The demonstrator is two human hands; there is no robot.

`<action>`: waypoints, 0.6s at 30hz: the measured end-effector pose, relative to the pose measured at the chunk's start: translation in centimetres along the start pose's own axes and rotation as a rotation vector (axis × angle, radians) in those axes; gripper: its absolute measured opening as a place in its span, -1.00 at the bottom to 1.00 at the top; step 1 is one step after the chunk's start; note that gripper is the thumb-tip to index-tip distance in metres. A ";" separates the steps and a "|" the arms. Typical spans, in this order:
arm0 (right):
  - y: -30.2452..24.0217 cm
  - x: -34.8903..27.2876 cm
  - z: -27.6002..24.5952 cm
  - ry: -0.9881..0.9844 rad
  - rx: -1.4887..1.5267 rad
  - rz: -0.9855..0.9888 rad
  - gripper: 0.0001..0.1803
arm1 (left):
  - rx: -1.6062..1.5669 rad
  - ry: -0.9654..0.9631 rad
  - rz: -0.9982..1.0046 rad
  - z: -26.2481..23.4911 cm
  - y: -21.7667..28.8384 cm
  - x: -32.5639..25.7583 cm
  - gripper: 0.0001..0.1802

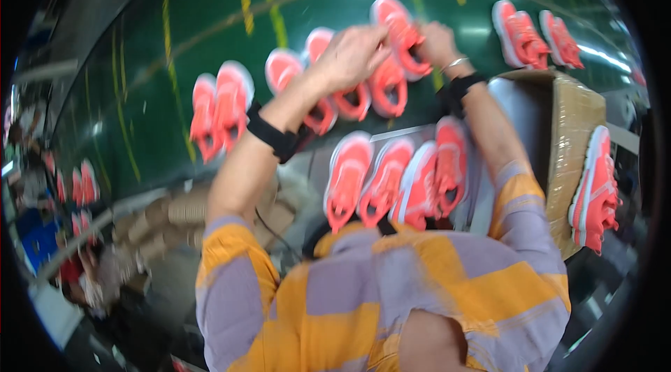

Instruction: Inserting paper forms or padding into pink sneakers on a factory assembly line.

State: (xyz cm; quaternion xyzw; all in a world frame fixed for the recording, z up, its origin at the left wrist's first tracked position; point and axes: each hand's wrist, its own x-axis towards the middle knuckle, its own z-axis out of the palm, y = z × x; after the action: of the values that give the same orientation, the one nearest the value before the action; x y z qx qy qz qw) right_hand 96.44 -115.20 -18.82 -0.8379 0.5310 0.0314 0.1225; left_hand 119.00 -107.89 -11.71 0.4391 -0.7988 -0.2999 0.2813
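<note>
A coral-pink sneaker [400, 31] with a pale sole lies far on the green conveyor belt [175, 44]; the left hand [349, 57] and right hand [439, 42] both pinch its laces. More pink sneakers [391, 180] lie nearer; a cardboard box [570, 127] stands right

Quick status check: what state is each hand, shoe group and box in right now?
left hand: raised over the belt, fingers closed on a coral shoe.
right hand: gripping the same shoe from the other side.
green conveyor belt: carrying coral shoes lying in pairs.
row of four shoes: lying side by side near the person's chest.
cardboard box: plastic-wrapped, at the right.
shoe beside box: on its side.
</note>
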 end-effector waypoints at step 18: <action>-29.7 -19.4 3.2 -0.137 0.577 -0.867 -0.61 | 0.283 0.110 -0.533 -3.3 17.2 -42.1 -0.37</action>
State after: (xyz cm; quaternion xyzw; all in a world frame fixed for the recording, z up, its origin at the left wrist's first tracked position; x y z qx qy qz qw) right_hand 114.92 -85.29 -13.24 -0.9089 0.1132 -0.1148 0.3846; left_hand 131.35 -64.56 -4.82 0.6837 -0.6727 -0.2250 0.1715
